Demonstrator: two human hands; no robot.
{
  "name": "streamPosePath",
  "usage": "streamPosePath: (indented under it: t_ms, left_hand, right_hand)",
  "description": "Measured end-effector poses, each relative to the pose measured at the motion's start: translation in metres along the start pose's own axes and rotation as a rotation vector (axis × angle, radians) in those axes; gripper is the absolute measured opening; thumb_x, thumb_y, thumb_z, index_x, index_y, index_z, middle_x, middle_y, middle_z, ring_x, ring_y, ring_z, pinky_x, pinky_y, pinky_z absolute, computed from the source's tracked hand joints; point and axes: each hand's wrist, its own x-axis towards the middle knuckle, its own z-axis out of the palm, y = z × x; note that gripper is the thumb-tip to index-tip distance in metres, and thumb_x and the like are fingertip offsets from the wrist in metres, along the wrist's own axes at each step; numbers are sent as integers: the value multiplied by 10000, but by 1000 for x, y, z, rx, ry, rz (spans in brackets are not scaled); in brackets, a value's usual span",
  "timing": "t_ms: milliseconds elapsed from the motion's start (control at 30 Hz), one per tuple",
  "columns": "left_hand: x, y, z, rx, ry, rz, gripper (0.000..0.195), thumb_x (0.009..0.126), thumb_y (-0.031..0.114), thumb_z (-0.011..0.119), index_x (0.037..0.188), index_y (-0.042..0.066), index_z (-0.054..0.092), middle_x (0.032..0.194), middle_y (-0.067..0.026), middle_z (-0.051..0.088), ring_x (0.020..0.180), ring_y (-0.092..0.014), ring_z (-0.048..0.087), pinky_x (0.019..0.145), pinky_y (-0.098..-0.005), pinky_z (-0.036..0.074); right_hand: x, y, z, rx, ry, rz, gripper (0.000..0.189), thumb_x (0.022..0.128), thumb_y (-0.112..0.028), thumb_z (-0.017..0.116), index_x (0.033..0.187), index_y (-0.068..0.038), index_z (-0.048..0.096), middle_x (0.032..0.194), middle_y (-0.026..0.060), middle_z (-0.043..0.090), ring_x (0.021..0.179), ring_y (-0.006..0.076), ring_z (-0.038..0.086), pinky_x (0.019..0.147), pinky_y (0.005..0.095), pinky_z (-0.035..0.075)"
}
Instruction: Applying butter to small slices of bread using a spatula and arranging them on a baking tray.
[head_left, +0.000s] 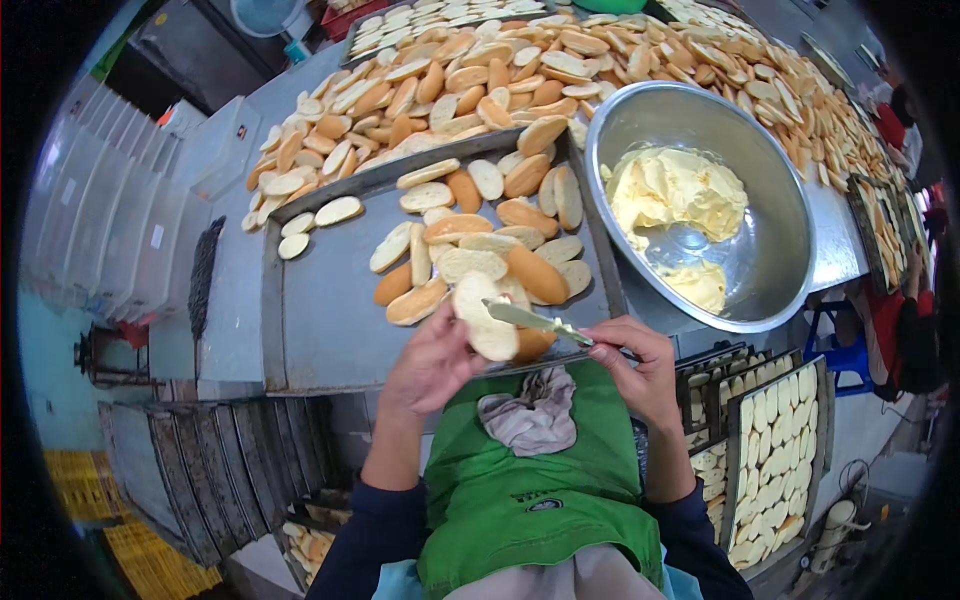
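My left hand holds an oval slice of bread with its pale cut face up. In my right hand is a spreading knife, its blade over the slice and smeared with pale cream. Both hands are above the near edge of a metal baking tray. Several bread slices lie heaped in its right half, some crust up, some cut face up. Three slices sit apart at its left side. Right of the tray, a large steel bowl contains pale yellow cream.
A big pile of bread slices covers the table behind the tray. Clear plastic bins stand at left. Empty trays are stacked below left; trays of coated slices stand below right. A cloth rests on my green apron. Another person is at far right.
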Motion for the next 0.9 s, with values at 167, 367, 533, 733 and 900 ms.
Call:
streamPosePath:
  t_ms: [167, 367, 533, 733, 900]
  left_hand:
    - [-11, -11, 3, 47, -107, 14, 603, 805, 218, 593, 1290, 42, 279, 1192, -104, 475, 1023, -198, 542, 809, -317, 513]
    - [-16, -12, -10, 33, 53, 153, 797, 624, 355, 726, 1254, 54, 342, 1118, -77, 537, 946, -173, 583, 736, -291, 549]
    - [-14, -11, -11, 174, 56, 350, 767, 657, 199, 741, 1285, 85, 316, 1196, -114, 483, 1076, -217, 507, 853, -338, 495]
    - [-24, 5, -18, 77, 120, 314, 746, 709, 224, 680, 1312, 126, 253, 1220, -127, 462, 1079, -235, 508, 828, -336, 508]
    - [-22, -19, 0, 109, -51, 165, 819, 655, 277, 740, 1294, 128, 250, 1177, -70, 476, 1027, -210, 533, 807, -303, 515]
  right_hand:
    - [0, 13, 19, 32, -41, -128, 218, 671, 34, 652, 877, -36, 668, 797, 84, 633, 718, 158, 566, 641, 252, 432]
    - [1, 10, 1, -527, 45, -271, 257, 634, 20, 675, 871, -79, 680, 807, 59, 626, 730, 185, 545, 644, 273, 426]
    - [-2, -3, 17, -160, 90, -119, 226, 627, 6, 680, 837, -77, 678, 799, 50, 624, 726, 203, 543, 665, 283, 408]
    - [-7, 16, 1, -332, -85, -216, 254, 600, 21, 690, 834, -77, 680, 774, 55, 628, 694, 178, 545, 636, 264, 404]
    - [-8, 13, 29, -249, 96, -240, 269, 589, 50, 679, 826, -77, 679, 766, 48, 619, 698, 179, 537, 645, 269, 403]
